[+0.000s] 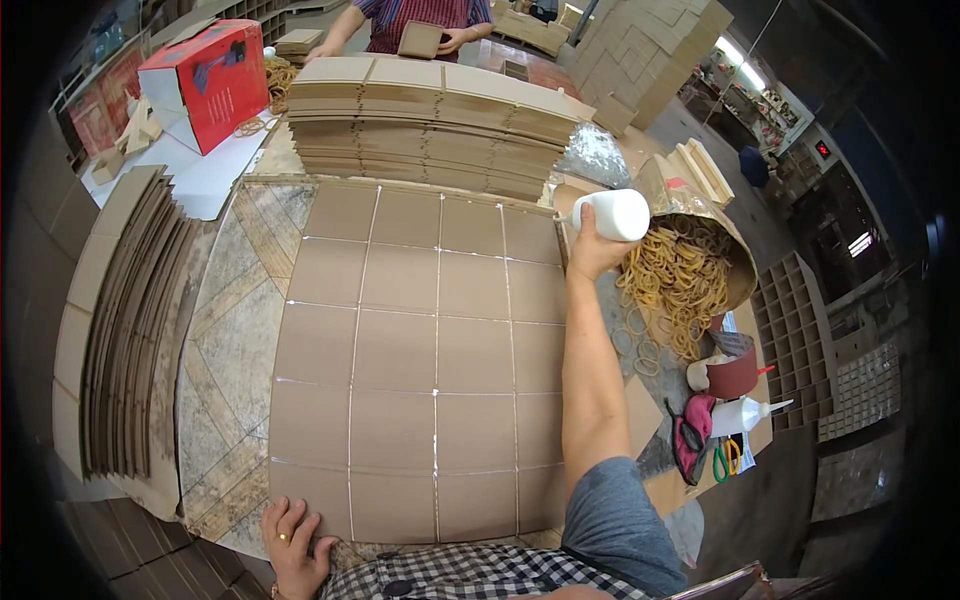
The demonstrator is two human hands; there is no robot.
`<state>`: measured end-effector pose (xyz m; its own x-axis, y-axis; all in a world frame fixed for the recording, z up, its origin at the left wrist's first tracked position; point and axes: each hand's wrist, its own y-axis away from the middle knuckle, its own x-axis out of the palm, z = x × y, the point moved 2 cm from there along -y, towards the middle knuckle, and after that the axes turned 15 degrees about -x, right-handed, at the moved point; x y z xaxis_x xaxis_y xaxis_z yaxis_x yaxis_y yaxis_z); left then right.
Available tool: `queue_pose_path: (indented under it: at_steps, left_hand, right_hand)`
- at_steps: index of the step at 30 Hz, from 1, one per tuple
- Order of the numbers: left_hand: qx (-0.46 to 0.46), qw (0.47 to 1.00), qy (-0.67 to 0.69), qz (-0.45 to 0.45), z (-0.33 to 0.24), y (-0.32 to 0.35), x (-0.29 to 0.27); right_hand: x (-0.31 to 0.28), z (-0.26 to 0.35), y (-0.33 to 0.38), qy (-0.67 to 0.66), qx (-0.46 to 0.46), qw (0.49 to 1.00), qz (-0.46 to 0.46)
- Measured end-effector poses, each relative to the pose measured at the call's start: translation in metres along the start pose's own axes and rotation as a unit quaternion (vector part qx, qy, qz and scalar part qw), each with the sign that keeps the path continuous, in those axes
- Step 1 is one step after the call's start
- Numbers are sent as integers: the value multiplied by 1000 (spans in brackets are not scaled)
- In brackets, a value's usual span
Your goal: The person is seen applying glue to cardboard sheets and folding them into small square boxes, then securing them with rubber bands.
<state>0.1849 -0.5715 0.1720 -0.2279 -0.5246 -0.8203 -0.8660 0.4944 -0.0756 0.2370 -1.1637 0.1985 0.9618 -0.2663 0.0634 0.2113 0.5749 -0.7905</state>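
Note:
In front of me lies a large brown board point(395, 345), marked off into a grid of squares. White lines that look like glue run along the grooves, with small blobs at some crossings. My right hand point(597, 248) is closed round a white squeeze bottle point(622, 215) at the board's far right corner. The bottle is tipped over, its narrow end toward the board; whether the tip touches is too small to tell. At the near left corner, my left hand point(297, 545) has its fingers spread on the board's edge and holds nothing.
Stacked scored boards point(430, 130) stand beyond, more point(120, 330) at left. Rubber bands point(680, 270) spill from a container on the right. Nearby are a second glue bottle point(738, 417), scissors point(727, 458) and a sandpaper roll point(733, 376). A co-worker point(420, 25) holds a small box opposite.

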Motion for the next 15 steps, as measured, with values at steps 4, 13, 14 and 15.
queue_pose_path:
  at_steps: [4, 13, 14, 15]
  left_hand:
    - [9, 1000, 1, 0, 2, -1, 1]
    - [1, 1000, 15, -7, -2, 1, -1]
    - [5, 1000, 16, -11, -2, 1, -1]
    - [10, 1000, 17, -14, -3, 0, -1]
  right_hand:
    - [-22, 12, -4, 24, 8, 1000, 12]
    - [-62, 32, 3, -22, 2, 999, 24]
    - [-68, 34, 3, -23, -1, 999, 25]
    - [-74, 35, 4, -23, -4, 999, 26]
